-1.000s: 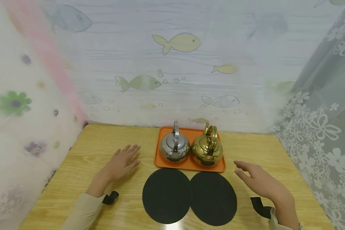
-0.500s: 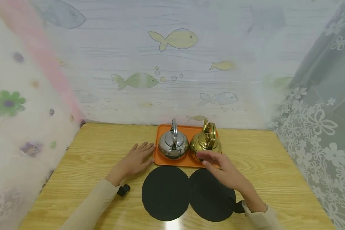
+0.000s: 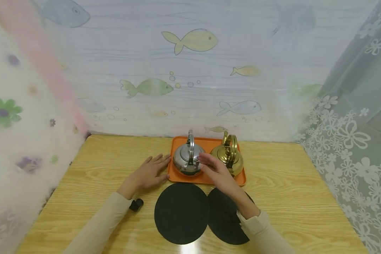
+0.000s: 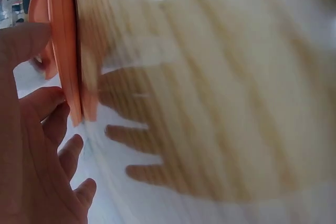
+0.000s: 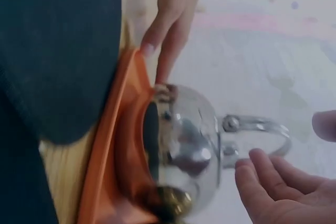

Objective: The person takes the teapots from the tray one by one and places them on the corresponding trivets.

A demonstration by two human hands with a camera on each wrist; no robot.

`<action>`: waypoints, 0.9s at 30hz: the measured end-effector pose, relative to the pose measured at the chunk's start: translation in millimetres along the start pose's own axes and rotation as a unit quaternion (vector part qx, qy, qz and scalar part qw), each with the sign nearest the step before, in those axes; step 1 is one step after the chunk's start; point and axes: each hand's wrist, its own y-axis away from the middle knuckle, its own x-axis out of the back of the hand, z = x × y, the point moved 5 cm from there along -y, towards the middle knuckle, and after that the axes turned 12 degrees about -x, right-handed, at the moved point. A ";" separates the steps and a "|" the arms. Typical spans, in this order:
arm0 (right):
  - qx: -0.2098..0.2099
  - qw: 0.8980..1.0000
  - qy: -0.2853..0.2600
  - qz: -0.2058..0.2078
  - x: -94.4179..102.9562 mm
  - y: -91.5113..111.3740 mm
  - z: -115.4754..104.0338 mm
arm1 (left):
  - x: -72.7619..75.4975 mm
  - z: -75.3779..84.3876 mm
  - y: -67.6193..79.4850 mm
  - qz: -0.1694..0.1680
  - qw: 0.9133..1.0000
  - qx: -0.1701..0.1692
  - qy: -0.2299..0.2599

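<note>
A silver kettle (image 3: 183,163) and a gold kettle (image 3: 237,163) stand upright side by side on an orange tray (image 3: 206,179). My left hand (image 3: 148,173) rests against the tray's left edge, thumb and fingers extended; in the left wrist view its fingertips touch the tray rim (image 4: 63,51). Over the tray, my right hand (image 3: 220,174) reaches across with fingers extended, partly covering the gold kettle. The right wrist view shows the right hand (image 5: 286,190) beside the silver kettle's arched handle (image 5: 265,124), fingers and thumb apart and not closed on it.
Two round black mats (image 3: 181,213) lie on the wooden table (image 3: 304,197) in front of the tray, the right one partly under my right forearm. A fish-patterned curtain (image 3: 190,106) rises behind the table, with floral curtains at both sides.
My left hand has moved right to the tray's edge. My right hand has come from the table's right side, past the gold kettle, towards the silver one. The kettles have stayed in place.
</note>
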 end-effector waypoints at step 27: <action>-0.006 0.987 -0.153 0.043 -14.5 -49.9 3.5 | -14.5 -10.5 -2.9 0.049 0.986 0.019 0.160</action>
